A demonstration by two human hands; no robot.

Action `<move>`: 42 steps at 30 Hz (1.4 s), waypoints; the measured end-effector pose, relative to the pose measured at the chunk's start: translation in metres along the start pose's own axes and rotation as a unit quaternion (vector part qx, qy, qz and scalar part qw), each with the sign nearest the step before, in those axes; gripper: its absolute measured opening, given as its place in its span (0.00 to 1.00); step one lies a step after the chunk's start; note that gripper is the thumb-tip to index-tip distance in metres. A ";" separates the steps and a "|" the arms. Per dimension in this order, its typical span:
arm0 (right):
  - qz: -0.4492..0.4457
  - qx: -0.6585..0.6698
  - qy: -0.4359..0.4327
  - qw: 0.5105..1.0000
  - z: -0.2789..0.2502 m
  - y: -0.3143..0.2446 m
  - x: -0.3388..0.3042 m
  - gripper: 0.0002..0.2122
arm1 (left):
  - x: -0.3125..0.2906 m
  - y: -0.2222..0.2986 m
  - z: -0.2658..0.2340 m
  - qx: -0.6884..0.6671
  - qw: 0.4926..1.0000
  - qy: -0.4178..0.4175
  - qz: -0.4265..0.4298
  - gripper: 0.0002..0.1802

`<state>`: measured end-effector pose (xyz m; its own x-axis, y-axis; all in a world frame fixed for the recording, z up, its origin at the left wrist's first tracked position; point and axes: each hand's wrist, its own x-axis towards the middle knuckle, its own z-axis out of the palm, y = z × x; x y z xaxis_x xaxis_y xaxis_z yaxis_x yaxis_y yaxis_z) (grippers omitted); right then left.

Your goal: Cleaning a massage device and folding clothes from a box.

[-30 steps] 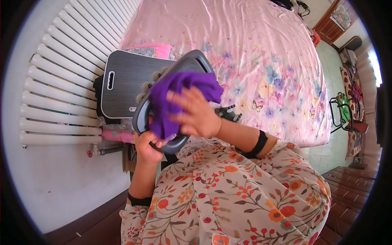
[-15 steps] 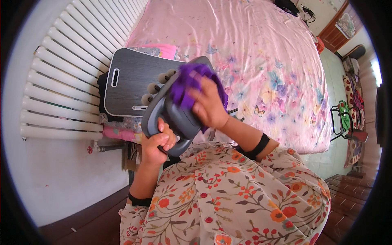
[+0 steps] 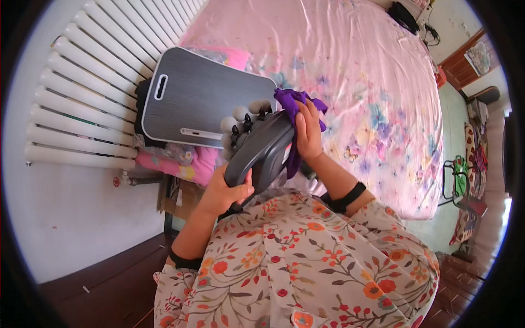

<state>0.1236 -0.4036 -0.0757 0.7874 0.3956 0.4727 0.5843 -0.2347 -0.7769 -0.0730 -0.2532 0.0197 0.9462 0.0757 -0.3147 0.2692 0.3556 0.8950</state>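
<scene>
A dark grey oval massager with several round pale knobs is held tilted in front of my body. My left hand is wrapped round its lower end, the thumb over the rim. At the upper right end, my right hand presses a purple cloth against the massager's edge. Part of the cloth hangs down behind that hand, along the casing. The knobs face left, toward a grey lap desk lying beyond them.
The lap desk rests on folded pink bedding beside a white radiator. A bed with a pink flowered sheet stretches ahead. Below the bedding stands a cardboard box. A black-framed chair stands at the far right.
The massager has turned so its knobs show more on the left. My right hand and the purple cloth have moved right, from the casing's flat side to its upper edge.
</scene>
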 end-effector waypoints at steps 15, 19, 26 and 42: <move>0.417 -0.165 0.024 0.894 -0.154 0.147 -0.092 0.19 | 0.113 -0.063 -0.021 0.245 0.966 0.078 -0.026 0.08; 0.508 -0.238 -0.370 0.740 -0.152 0.159 -0.115 0.27 | 0.171 -0.085 -0.010 0.433 0.890 0.059 0.128 0.12; 0.729 0.089 -0.210 0.645 -0.075 0.224 -0.196 0.29 | 0.250 -0.147 -0.003 0.613 0.773 -0.070 0.148 0.21; 0.692 -0.042 -0.140 0.707 -0.042 0.257 -0.221 0.18 | 0.257 -0.281 -0.034 0.721 0.675 -0.139 0.070 0.10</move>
<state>0.1079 -0.5881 -0.3621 0.5530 -0.1077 -0.8262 -0.6894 -0.6161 -0.3811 0.0888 -0.3021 -0.3232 0.9235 -0.2356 -0.3028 -0.1222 -0.9288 0.3500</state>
